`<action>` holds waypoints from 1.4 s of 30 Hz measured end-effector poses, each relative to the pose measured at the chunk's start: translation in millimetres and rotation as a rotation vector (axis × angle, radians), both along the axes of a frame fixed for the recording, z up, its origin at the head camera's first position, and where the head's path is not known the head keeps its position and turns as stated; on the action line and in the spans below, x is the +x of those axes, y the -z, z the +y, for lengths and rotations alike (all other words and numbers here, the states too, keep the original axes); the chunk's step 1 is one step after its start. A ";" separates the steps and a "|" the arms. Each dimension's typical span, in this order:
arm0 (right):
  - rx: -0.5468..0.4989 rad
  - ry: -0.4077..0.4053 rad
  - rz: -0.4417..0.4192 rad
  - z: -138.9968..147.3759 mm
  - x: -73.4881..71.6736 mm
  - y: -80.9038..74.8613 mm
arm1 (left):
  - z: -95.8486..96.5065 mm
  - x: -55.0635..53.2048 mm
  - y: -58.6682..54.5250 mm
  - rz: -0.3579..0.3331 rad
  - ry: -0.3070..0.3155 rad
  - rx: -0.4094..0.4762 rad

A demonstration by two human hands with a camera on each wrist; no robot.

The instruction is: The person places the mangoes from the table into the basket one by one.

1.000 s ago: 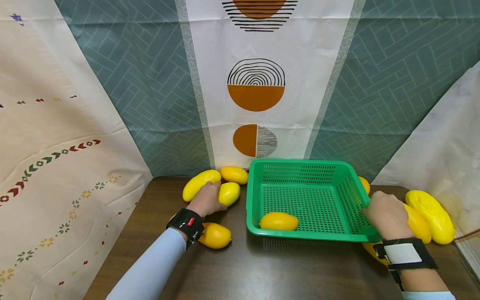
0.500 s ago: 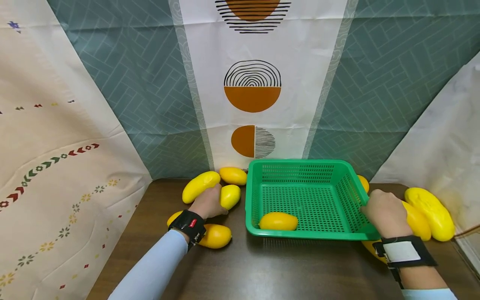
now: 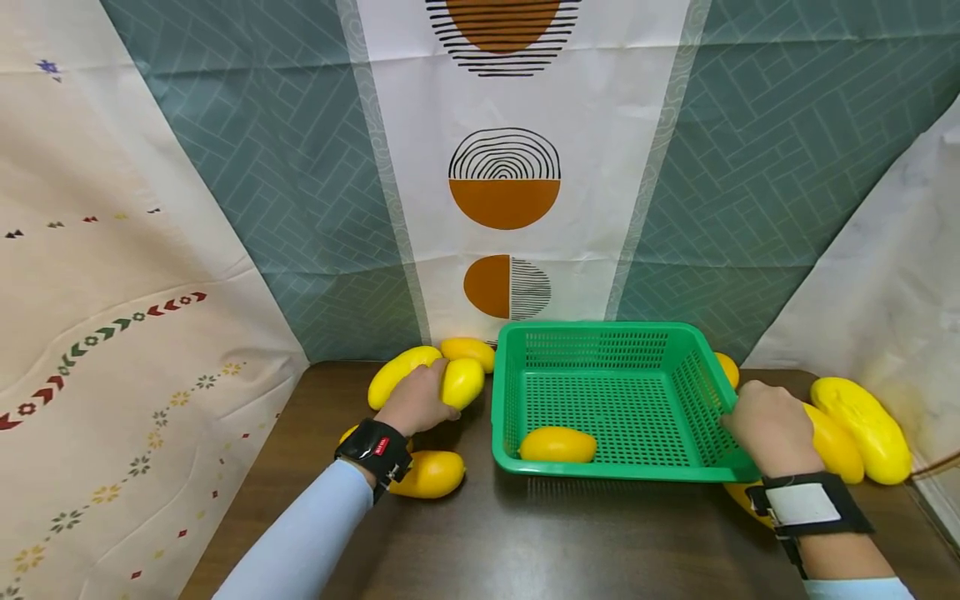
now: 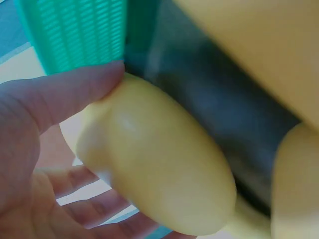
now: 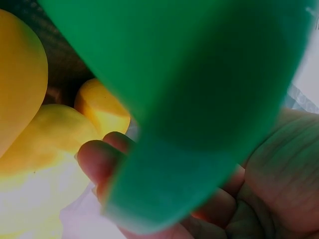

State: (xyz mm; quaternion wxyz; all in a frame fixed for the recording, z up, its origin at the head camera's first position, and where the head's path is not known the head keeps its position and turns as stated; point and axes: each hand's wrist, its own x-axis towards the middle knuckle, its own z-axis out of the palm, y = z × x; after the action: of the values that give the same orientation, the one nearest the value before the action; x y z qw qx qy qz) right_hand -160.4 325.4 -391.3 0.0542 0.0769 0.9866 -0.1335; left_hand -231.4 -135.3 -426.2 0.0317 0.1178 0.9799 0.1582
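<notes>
Two grips I watch remotely: the left hand (image 3: 417,400) pinches an oval yellow fruit (image 3: 463,383), which sits at that hand's right, near the green perforated basket (image 3: 630,471); the right hand (image 3: 772,427) grips the basket's right rim.

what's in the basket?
One yellow fruit lies in the basket, at the near left corner. The near rim hides the near wall's inner face; the right hand covers part of the right side.

Basket (image 3: 592,472) — glossy, perforated plastic
</notes>
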 end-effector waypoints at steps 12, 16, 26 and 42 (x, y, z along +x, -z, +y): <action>-0.004 0.013 -0.029 5.1 -1.0 2.1 | 16.6 -10.1 -45.5 0.224 0.000 0.141; -0.010 0.009 -0.026 4.6 -0.6 1.8 | 34.3 -11.3 -55.4 0.274 0.024 0.172; -0.007 0.005 -0.038 1.9 -3.2 -0.9 | 81.6 -14.2 -67.2 0.312 0.139 0.180; -0.005 -0.011 -0.022 1.0 -1.7 -0.5 | 136.6 -17.2 -52.7 0.214 0.283 0.016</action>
State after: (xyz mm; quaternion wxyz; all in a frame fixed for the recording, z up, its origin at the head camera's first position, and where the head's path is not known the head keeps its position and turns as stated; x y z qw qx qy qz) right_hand -162.1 326.4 -390.9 0.0660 0.0728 0.9860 -0.1349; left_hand -248.6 1.2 -373.4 -0.0521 0.2709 0.9500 0.1467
